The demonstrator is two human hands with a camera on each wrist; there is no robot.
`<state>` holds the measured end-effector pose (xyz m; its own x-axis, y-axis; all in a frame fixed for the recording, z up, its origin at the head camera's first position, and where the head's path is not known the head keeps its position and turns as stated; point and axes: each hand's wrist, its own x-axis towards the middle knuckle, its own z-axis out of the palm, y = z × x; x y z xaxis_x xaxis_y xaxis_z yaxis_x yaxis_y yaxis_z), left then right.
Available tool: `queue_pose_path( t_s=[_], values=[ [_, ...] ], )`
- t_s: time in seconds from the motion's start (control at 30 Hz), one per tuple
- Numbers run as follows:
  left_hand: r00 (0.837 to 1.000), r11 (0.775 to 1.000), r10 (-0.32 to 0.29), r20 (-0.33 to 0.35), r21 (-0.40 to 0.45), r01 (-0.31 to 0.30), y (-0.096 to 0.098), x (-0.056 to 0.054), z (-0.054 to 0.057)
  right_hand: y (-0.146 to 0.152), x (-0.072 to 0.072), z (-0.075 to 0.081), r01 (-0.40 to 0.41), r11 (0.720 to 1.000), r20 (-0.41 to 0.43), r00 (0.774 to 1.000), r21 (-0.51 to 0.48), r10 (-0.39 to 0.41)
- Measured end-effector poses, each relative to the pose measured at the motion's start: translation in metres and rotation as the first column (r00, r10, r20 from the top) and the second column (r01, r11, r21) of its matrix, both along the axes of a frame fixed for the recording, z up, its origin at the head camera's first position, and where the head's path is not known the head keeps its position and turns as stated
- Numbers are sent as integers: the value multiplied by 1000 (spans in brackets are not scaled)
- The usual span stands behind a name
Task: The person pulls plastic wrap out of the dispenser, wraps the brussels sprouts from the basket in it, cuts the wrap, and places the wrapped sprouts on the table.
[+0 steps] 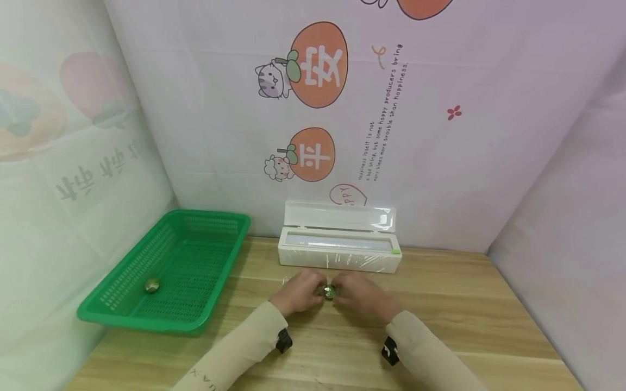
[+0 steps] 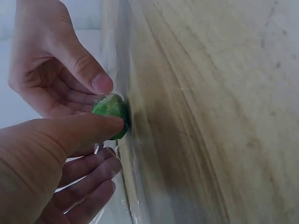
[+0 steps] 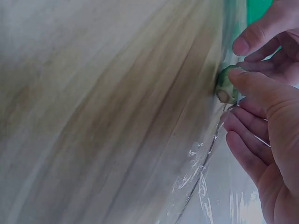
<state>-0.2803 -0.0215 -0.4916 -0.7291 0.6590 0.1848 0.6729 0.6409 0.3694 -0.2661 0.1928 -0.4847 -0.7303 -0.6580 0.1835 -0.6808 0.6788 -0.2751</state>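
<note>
A small green Brussels sprout (image 1: pixel 329 292) lies low over the table between the two hands; its pale cut end shows in the right wrist view. My left hand (image 1: pixel 300 291) holds it from the left, thumb on its side (image 2: pixel 112 109). From the right, my right hand (image 1: pixel 364 293) pinches it, thumb over the green leaves in the right wrist view. Clear cling film (image 3: pixel 203 186) stretches around the fingers and along the wood. The fingertips behind the sprout are partly hidden.
Just beyond the hands stands a white cling film dispenser (image 1: pixel 339 260), its clear lid raised. A green plastic basket (image 1: pixel 195 260) sits at the left, with one shiny round piece (image 1: pixel 152 285) inside. Printed cloth walls (image 1: pixel 430 163) enclose the wooden table (image 1: pixel 455 304).
</note>
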Motion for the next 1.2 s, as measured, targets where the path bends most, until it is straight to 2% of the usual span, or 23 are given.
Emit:
queue_pose_path(
  t_s=[0.1, 0.3, 0.53, 0.7, 0.9, 1.1, 1.2],
  values=[
    [1000, 1000, 9, 14, 26, -9, 2, -3, -2, 0, -1, 0, 13, 999, 20, 1000, -31, -12],
    [1000, 1000, 7, -5, 29, -7, 4, -11, -7, -3, -5, -3, 26, 999, 31, 999, -48, -24],
    [1000, 1000, -1, -2, -7, 1, 3, -13, 0, -6, -14, -4, 57, 998, 55, 997, -27, -56],
    [997, 1000, -11, -70, -27, 9, 5, -14, 4, -4, -19, 1, 29, 999, 92, 995, -36, -26],
    [995, 1000, -20, -97, -16, 19, 12, -15, -2, 0, -25, 3, -1, 999, 145, 989, -52, 8],
    [995, 1000, 2, -101, 10, -1, 17, -16, -6, 1, -22, 3, 16, 999, 126, 992, -31, -12],
    [996, 1000, 5, -95, 8, -4, 18, -19, -6, 2, -18, 5, 51, 999, 98, 994, -6, -50]
  ],
)
